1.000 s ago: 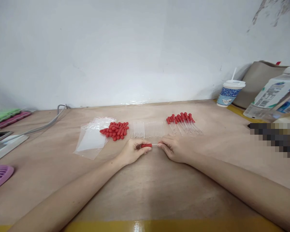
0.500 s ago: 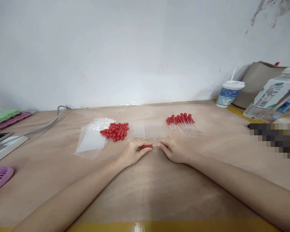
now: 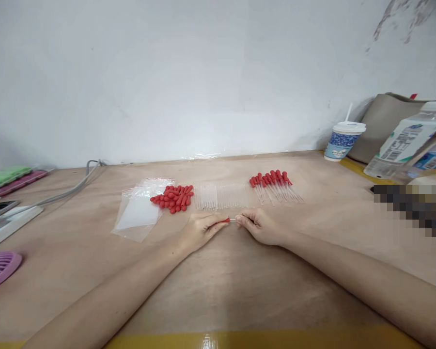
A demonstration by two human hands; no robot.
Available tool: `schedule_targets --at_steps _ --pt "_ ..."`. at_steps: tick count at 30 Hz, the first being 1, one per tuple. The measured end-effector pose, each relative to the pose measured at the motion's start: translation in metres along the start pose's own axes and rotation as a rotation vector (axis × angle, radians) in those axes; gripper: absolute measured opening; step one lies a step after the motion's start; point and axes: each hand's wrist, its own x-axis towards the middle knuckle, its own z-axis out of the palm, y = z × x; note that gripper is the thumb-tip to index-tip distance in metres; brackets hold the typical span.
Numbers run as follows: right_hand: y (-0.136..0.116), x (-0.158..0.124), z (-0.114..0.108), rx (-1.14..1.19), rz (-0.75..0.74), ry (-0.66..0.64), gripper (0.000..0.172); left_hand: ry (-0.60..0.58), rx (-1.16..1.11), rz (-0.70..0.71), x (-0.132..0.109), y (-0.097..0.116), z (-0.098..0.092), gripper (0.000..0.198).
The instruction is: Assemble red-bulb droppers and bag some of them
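Station: a wooden table (image 3: 218, 286) against a white wall, one person working with bare hands.

Left hand (image 3: 199, 231): closed in a pinch, thumb and forefinger gripping a red bulb (image 3: 225, 220), of which only the end shows past the fingertips. Right hand (image 3: 260, 228): thumb and fingertips drawn together on a thin clear tube (image 3: 233, 220); the remaining fingers are curled in. Bulb and tube lie in line between the hands, near the table's middle, a short run of tube showing. Whether either hand rests on the table I cannot tell.

Stock: a pile of loose bulbs (image 3: 174, 198) lies beyond the left hand, partly beside the plastic bags (image 3: 136, 213). A row of bare tubes (image 3: 221, 196) lies just right of the pile. Farther right, a group of capped tubes (image 3: 273, 176) lies with the red ends toward the wall.

Finding: in my judgement, the step in hand is seating the tube in the bulb's mouth. How deep it sits cannot be verified from here.

Requirement: the next move calls for a straight, steady push, gripping the tube close to the bulb, since thin tubing would probably not tolerate sideways bending.
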Motion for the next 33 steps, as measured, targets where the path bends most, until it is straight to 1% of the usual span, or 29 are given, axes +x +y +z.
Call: schedule_targets --at_steps 3,5,7,9,10,12,13,14,16,18,20,22,24,27,31,33 --pt "-0.009 0.0 -0.005 -0.03 -0.011 -0.01 0.031 0.007 0.006 -0.04 0.001 0.0 -0.001 0.015" --pt "-0.017 -0.001 -0.009 -0.038 -0.012 -0.039 0.024 0.015 0.035 -0.087 0.002 0.0 -0.002 0.016" --pt "-0.022 -0.002 -0.013 -0.022 0.017 -0.075 0.016 0.051 0.074 -0.134 0.002 -0.001 -0.003 0.023" --pt "-0.02 -0.001 -0.021 0.001 0.105 -0.091 0.013 0.085 0.112 -0.208 0.002 -0.002 -0.003 0.033" --pt "-0.017 0.0 -0.027 0.017 0.167 -0.089 0.014 0.08 0.127 -0.245 0.002 -0.002 -0.004 0.036" --pt "-0.004 0.007 -0.045 0.034 0.311 -0.052 0.017 0.023 0.144 -0.274 0.002 -0.002 -0.004 0.033" --pt "0.005 0.011 -0.055 0.022 0.362 0.019 0.019 -0.017 0.146 -0.267 0.002 -0.002 -0.004 0.029" --pt "0.014 0.016 -0.065 -0.026 0.427 0.12 0.019 -0.052 0.146 -0.256 0.002 -0.002 -0.004 0.025" --pt "0.033 0.026 -0.083 -0.185 0.567 0.299 0.025 -0.102 0.142 -0.247 0.003 -0.002 -0.004 0.02" --pt "0.048 0.033 -0.093 -0.297 0.668 0.37 0.026 -0.12 0.139 -0.262 0.003 -0.003 -0.003 0.018" --pt "0.057 0.036 -0.093 -0.343 0.726 0.392 0.025 -0.13 0.133 -0.27 0.003 -0.003 -0.003 0.017" --pt "0.06 0.036 -0.087 -0.348 0.743 0.375 0.023 -0.129 0.129 -0.264 0.003 -0.004 -0.003 0.016" --pt "0.06 0.034 -0.079 -0.367 0.73 0.351 0.022 -0.123 0.123 -0.258 0.003 -0.004 -0.003 0.015" --pt "0.059 0.032 -0.072 -0.46 0.722 0.331 0.021 -0.129 0.098 -0.262 0.004 -0.004 -0.002 0.014" --pt "0.061 0.033 -0.072 -0.567 0.73 0.278 0.024 -0.151 0.097 -0.262 0.005 -0.003 -0.003 0.013" --pt "0.062 0.034 -0.072 -0.594 0.731 0.278 0.028 -0.158 0.102 -0.259 0.006 -0.003 -0.003 0.013"
